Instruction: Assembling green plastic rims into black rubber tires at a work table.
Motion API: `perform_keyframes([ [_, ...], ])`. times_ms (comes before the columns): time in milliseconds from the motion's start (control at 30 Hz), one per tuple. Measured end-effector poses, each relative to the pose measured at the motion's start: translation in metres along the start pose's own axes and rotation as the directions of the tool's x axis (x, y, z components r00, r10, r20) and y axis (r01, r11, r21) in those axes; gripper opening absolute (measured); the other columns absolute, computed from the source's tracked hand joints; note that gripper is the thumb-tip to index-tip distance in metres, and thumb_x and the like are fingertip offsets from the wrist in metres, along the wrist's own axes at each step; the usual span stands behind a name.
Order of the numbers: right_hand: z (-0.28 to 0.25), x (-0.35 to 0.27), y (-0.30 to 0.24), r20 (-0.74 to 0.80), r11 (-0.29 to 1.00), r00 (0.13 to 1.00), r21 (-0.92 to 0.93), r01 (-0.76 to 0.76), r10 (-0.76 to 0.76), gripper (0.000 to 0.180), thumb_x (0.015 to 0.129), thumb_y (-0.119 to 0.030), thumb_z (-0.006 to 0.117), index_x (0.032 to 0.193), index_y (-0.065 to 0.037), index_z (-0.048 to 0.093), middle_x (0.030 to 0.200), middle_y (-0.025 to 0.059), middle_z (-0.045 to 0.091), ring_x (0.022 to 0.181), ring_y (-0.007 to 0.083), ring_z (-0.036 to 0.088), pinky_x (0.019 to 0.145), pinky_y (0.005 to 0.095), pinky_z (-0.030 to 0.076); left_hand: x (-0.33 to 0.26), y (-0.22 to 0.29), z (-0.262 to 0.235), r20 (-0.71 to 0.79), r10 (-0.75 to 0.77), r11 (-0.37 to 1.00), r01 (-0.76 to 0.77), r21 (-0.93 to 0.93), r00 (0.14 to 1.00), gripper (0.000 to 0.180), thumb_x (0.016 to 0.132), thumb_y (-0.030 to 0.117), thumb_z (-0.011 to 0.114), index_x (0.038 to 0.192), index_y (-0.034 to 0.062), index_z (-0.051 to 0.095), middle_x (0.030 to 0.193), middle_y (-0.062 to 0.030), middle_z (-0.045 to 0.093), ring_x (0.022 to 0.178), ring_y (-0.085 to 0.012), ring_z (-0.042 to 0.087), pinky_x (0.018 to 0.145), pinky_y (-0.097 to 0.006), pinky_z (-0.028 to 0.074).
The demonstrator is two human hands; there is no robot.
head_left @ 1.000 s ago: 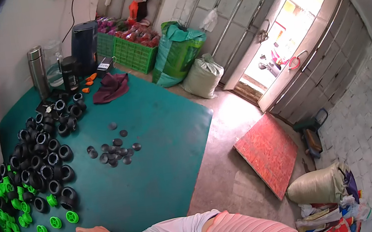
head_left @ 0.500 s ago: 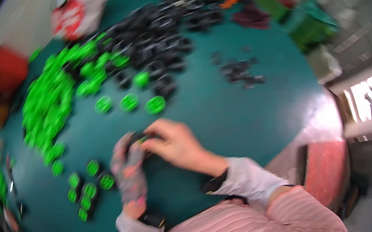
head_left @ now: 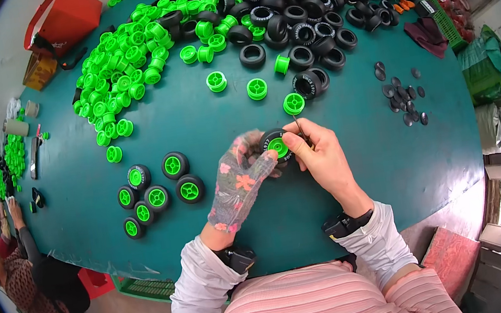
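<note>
In my left hand (head_left: pixel 238 183), covered by a grey floral fingerless glove, is a small toy wheel (head_left: pixel 275 145): a black rubber tyre around a bright green hub. The hub faces up, and my fingers and thumb close round the tyre's left side. My right hand (head_left: pixel 330 162) is bare and pinched at the tyre's right edge. A thin dark tool (head_left: pixel 299 126) pokes up from between its fingers; its exact kind is unclear. Just beyond the hands lies a loose green hub (head_left: pixel 293 104). Several wheels with tyres fitted (head_left: pixel 156 197) rest to the left.
Green hubs are heaped (head_left: pixel 124 65) at the far left, beside a pile of black tyres (head_left: pixel 295 14). Small dark discs (head_left: pixel 404 95) lie scattered at the right. A red bag (head_left: pixel 65 22) stands at the table's back left. Another person (head_left: pixel 32 274) sits at the left edge.
The view has swung left, sharpening from a blur. The piece in my hands now shows its green hub facing up, and my right hand sits at its right edge with a thin tool visible.
</note>
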State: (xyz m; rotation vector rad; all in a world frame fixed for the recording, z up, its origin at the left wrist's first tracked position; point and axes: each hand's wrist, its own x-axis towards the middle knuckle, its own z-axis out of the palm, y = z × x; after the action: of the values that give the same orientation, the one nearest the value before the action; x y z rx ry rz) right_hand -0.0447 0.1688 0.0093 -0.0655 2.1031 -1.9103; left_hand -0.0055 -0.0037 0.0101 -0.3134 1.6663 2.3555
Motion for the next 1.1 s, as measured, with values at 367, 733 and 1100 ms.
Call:
perform_keyframes([
  [367, 0.006, 0.001, -0.007, 0.043, 0.991, 0.997, 0.115, -0.068, 0.063, 0.015, 0.093, -0.013, 0.07, 0.097, 0.0, 0.064, 0.081, -0.0004, 0.062, 0.06, 0.0042, 0.046, 0.054, 0.0235, 0.038, 0.001, -0.009, 0.002, -0.115, 0.065, 0.988, -0.08, -0.13, 0.991, 0.036, 0.096, 0.01, 0.067, 0.128, -0.0031, 0.056, 0.111, -0.0103, 0.065, 0.096, -0.0163, 0.065, 0.077, -0.03, 0.059],
  [733, 0.013, -0.007, 0.002, 0.011, 0.925, 0.956, -0.25, 0.285, -0.292, 0.018, 0.09, -0.01, 0.072, 0.099, 0.001, 0.061, 0.087, 0.0024, 0.064, 0.068, 0.0115, 0.051, 0.061, 0.0307, 0.043, -0.005, -0.001, -0.006, -0.098, 0.142, 0.985, -0.13, 0.116, 0.985, 0.035, 0.094, 0.009, 0.069, 0.126, -0.0028, 0.058, 0.11, -0.0065, 0.065, 0.097, -0.0137, 0.064, 0.081, -0.028, 0.057],
  [1100, 0.0, -0.003, 0.001, 0.074, 0.992, 0.995, -0.093, 0.08, -0.073, 0.018, 0.091, -0.012, 0.072, 0.101, 0.0, 0.063, 0.091, 0.0008, 0.064, 0.065, 0.0046, 0.051, 0.055, 0.0231, 0.043, 0.0, -0.004, 0.006, -0.115, 0.046, 0.977, -0.069, -0.204, 0.992, 0.035, 0.096, 0.014, 0.068, 0.125, -0.0027, 0.059, 0.111, -0.0091, 0.065, 0.099, -0.0169, 0.065, 0.084, -0.031, 0.059],
])
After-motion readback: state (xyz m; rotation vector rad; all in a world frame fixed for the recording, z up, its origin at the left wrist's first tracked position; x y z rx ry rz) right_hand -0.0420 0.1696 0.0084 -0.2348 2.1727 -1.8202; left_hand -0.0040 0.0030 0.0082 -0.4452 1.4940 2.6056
